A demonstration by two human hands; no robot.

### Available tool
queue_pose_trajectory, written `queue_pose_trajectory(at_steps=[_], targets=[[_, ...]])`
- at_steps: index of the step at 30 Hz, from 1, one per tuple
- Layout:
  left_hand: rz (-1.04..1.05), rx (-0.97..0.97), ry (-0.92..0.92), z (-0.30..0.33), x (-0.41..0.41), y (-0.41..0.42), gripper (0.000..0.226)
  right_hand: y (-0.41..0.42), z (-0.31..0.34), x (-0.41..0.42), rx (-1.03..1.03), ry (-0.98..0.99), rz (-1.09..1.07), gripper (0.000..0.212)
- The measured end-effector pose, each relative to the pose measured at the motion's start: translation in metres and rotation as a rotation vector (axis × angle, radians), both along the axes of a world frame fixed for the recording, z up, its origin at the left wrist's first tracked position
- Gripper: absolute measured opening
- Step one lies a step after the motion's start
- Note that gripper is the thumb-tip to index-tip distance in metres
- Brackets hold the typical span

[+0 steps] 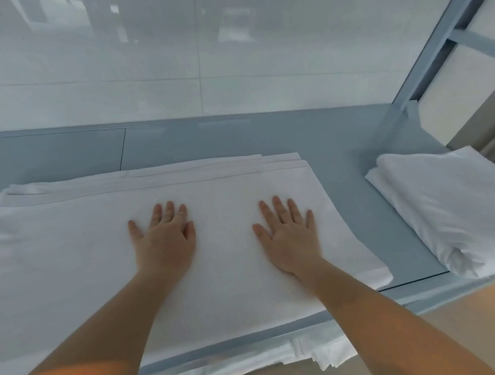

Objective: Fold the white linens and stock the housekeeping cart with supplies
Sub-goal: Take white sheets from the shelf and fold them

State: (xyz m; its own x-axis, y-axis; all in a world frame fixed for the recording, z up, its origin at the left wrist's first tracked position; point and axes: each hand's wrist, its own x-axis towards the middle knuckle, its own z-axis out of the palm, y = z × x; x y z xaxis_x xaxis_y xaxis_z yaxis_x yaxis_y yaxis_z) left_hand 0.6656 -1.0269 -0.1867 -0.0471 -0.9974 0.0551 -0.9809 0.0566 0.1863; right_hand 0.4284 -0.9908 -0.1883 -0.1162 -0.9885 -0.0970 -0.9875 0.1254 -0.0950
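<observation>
**Both palms flat on a part-folded sheet**

Head view. A large white linen sheet (62, 254) lies folded in several layers across the blue-grey desk (344, 151), its near edge draping over the desk's front lip. Left hand (164, 243) and right hand (290, 238) both rest palm-down near the sheet's middle, fingers straight and spread, grasping nothing. A second folded linen (445, 205) sits apart on the desk's right end, partly overhanging the front.

Handling, as judged: soft, limp cloth, light per layer but bulky; it will sag and slide on the smooth top. Best taken by pinching the stacked corners or the far hem, where layer edges show.

Room: bare desk behind the sheet up to a glossy wall; a frame post closes the right rear corner. No cart visible.
</observation>
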Motion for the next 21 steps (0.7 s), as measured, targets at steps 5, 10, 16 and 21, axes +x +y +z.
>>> queue_pose_trajectory(at_steps=[5, 10, 16, 21], targets=[[-0.040, 0.239, -0.036, 0.022, -0.007, 0.017, 0.064, 0.013, 0.004, -0.056, 0.048, -0.011, -0.072, 0.059], [-0.200, 0.350, -0.048, 0.019, -0.057, 0.104, 0.069, 0.013, 0.012, -0.051, 0.105, 0.000, -0.072, 0.059], [-0.175, 0.255, -0.110, 0.007, -0.066, 0.133, 0.065, 0.050, 0.021, 0.028, 0.181, -0.126, -0.006, 0.057], [-0.155, 0.224, -0.121, 0.000, -0.066, 0.137, 0.056, 0.098, 0.011, 0.049, -0.072, -0.132, 0.128, 0.050]])
